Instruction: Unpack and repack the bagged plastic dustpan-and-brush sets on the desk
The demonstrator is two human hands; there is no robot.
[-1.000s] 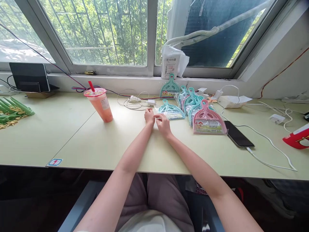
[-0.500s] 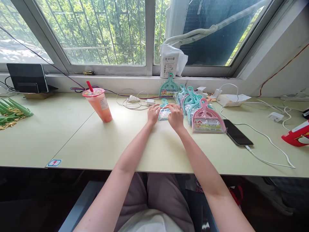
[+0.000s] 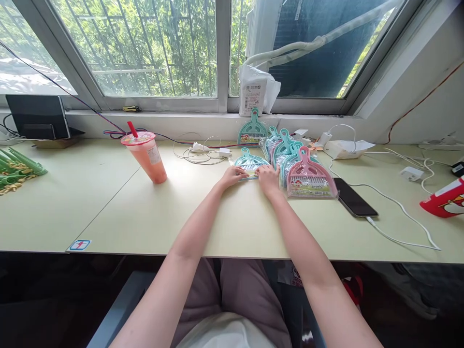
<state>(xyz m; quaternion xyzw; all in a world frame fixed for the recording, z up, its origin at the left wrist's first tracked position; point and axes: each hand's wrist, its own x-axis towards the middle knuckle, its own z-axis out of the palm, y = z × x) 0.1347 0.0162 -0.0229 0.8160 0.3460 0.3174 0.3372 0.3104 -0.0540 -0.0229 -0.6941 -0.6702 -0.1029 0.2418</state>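
A small teal dustpan-and-brush set [image 3: 249, 160] in clear wrapping lies on the table between my hands, its handle pointing to the window. My left hand [image 3: 232, 177] pinches its lower left edge. At the lower right edge, my right hand [image 3: 268, 179] has its fingers closed on the wrapping. Just right of it, a pink wrapped dustpan set [image 3: 311, 176] leans at the front of a row of teal dustpan sets [image 3: 284, 145]. Another teal set [image 3: 253, 130] stands against the wall behind.
A cup of pink drink [image 3: 147, 157] with a red straw stands to the left. A black phone [image 3: 355, 197] on a white cable lies at the right. Thin wires and a white plug [image 3: 224, 152] lie behind my left hand. The table's front edge [image 3: 232, 257] runs before my lap.
Both hands have come slightly down and turned inward to the lower edge of the teal dustpan set. More of the set now shows above them, its top facing the window.
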